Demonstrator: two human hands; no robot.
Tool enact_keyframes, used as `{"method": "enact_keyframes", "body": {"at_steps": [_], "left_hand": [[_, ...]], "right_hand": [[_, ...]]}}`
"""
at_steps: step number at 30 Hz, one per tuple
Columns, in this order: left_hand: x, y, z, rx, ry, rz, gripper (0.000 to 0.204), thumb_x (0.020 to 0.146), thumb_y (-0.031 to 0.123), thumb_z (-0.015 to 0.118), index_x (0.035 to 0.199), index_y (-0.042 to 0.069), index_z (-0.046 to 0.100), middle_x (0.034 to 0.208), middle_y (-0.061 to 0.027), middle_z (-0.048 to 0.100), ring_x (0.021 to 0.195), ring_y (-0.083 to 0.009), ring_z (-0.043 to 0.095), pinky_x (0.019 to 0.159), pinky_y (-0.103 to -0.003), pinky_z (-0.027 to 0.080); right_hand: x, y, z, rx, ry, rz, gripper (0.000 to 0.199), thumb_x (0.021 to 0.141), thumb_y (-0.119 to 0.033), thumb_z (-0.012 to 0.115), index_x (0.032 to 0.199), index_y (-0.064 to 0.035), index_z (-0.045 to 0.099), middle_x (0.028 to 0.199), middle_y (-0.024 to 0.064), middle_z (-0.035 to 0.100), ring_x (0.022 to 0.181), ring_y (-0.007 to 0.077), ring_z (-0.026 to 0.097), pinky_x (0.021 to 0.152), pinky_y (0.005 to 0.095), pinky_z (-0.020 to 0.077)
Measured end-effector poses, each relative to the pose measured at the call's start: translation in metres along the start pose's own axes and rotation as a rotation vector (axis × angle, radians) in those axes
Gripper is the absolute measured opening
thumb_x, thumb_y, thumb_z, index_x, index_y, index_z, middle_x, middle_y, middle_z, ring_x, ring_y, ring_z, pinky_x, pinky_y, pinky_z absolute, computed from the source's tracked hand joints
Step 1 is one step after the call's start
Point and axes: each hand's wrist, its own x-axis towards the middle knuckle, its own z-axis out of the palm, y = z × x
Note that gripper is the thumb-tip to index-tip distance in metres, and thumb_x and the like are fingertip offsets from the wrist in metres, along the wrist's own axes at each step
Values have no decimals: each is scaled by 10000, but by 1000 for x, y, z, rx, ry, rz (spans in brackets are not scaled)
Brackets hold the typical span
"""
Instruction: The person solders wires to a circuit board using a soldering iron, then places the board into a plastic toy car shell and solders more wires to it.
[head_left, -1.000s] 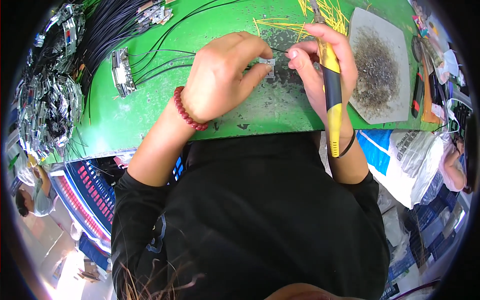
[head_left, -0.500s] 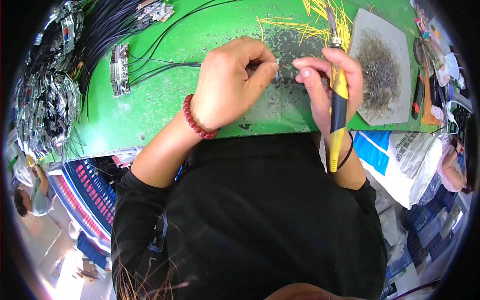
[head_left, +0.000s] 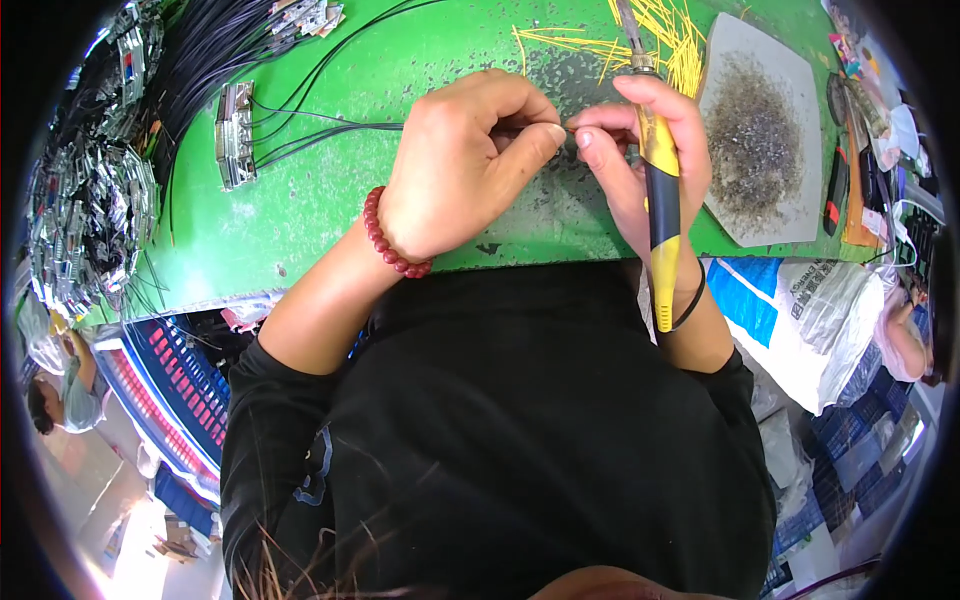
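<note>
The scuffed green tabletop (head_left: 310, 215) has its near edge crossing under both wrists; left of the left hand (head_left: 475, 165) it stretches to a ridged silver metal block (head_left: 236, 135). A pale grey slab (head_left: 807, 150) strewn with dark grit limits room right of the right hand (head_left: 640, 150). The left hand pinches thin black plastic-coated wires (head_left: 350, 127) that run in from its left, close together, their ends hidden. The right hand grips a yellow-and-black soldering iron (head_left: 662, 200); I cannot tell whether its fingertips also hold wire.
</note>
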Motion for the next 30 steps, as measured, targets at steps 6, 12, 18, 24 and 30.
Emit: {"method": "enact_keyframes", "body": {"at_steps": [6, 12, 18, 24, 30], "left_hand": [[3, -12, 8, 214, 94, 180, 65, 762, 74, 675, 773, 28, 630, 738, -106, 594, 675, -280, 603, 589, -368, 487], [1, -23, 18, 406, 69, 167, 77, 750, 44, 662, 737, 29, 587, 755, -106, 591, 690, -304, 585, 613, -374, 468], [2, -23, 21, 466, 79, 201, 82, 748, 50, 672, 729, 42, 593, 737, -99, 591, 667, -308, 585, 606, -382, 468], [3, -23, 23, 511, 106, 219, 98, 740, 61, 689, 716, 48, 596, 725, -88, 588, 643, -297, 581, 578, -381, 465], [2, -22, 24, 539, 113, 225, 112, 739, 67, 699, 702, 52, 595, 729, -74, 592, 631, -275, 587, 557, -365, 468]], "right_hand": [[-8, 1, -17, 19, 87, 38, 319, 936, -112, 590, 1220, -9, 486, 821, 128, 688, 652, 99, 602, 591, 196, 464], [-35, -3, -40, -105, 59, 210, 677, 953, -555, 420, 1273, 31, 527, 755, 97, 646, 571, 61, 490, 503, 180, 335], [-42, -2, -44, -66, 189, 153, 393, 902, -300, 595, 1087, 45, 628, 840, 36, 598, 695, 76, 530, 575, 202, 378], [-49, 8, -50, 108, 178, 158, 260, 821, -160, 706, 941, 4, 545, 811, 17, 563, 666, 40, 467, 614, 192, 368], [-50, 6, -52, 57, 113, 210, 279, 818, -192, 724, 941, -6, 556, 806, 4, 552, 675, 40, 466, 611, 196, 368]]}}
